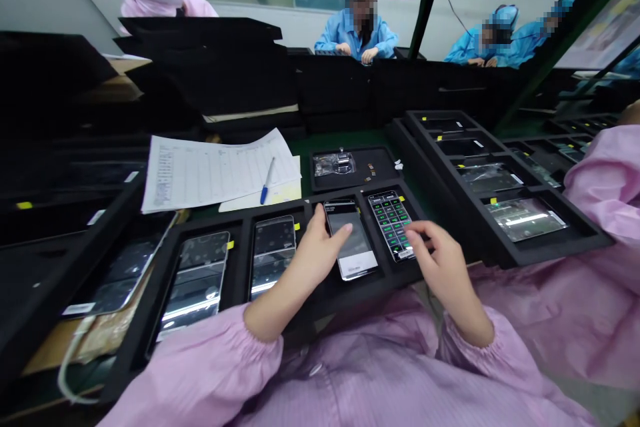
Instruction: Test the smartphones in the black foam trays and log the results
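Observation:
My left hand (pixel 320 247) grips a smartphone (pixel 356 240) by its left edge, thumb lying over the screen. That screen is grey with a white band at the bottom. Just right of it, a second smartphone (pixel 390 223) shows a grid of green-lettered keys and lies in a slot of the black foam tray (pixel 320 300). My right hand (pixel 440 257) is over this phone's lower right side, its thumb and forefinger drawn together in a pinch. Whether anything is between those fingertips, or whether they touch the glass, I cannot tell.
Film-covered phones (pixel 197 280) with yellow tags fill the tray's left slots. Beyond are a printed sheet (pixel 215 170), a blue pen (pixel 267 180) and a small parts tray (pixel 385 163). Another phone tray (pixel 545 250) stands right, beside a neighbour's pink sleeve (pixel 605 180). Co-workers (pixel 357 20) sit opposite.

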Demonstrator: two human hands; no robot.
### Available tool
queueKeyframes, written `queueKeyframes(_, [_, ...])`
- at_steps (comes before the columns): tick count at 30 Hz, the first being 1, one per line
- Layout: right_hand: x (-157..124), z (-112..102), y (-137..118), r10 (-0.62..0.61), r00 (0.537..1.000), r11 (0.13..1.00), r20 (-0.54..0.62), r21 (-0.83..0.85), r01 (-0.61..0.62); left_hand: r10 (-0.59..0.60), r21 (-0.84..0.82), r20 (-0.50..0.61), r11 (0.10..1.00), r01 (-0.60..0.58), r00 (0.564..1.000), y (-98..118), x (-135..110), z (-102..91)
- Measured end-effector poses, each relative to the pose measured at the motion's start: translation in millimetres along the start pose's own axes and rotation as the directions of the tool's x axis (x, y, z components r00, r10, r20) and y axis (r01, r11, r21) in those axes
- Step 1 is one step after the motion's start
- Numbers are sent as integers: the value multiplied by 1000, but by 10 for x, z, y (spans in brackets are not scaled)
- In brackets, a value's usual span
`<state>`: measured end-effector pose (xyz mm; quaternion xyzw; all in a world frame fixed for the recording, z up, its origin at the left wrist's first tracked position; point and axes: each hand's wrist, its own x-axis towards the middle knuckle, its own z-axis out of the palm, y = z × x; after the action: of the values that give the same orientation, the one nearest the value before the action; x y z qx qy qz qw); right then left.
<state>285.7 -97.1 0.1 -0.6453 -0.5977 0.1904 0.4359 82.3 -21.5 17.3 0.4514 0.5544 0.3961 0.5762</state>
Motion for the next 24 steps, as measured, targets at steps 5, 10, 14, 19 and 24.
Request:
queueKeyframes(5, [47, 75, 341, -113, 985, 889, -127, -456, 43, 342, -3, -323, 932, -362, 883, 286, -493, -654])
queueKeyframes(10, [114, 189, 530, -16, 996, 879, -84, -477, -27, 439, 110, -608, 872, -478, 662, 332, -783, -1263])
queueKeyframes(14, [342, 221, 598, 120, 992, 918, -25, -379, -121, 400, 256, -726, 912, -320, 560, 59, -859, -1573])
queueKeyframes(19, [546, 213, 639, 177, 984, 954, -18, -243, -176, 316, 447, -700, 893, 48, 641, -345, -806, -1862])
queueKeyframes(24, [582, 174, 639, 182, 978, 982, -99, -41, -186, 309, 416, -706, 909, 20, 638, -557, -720, -1983])
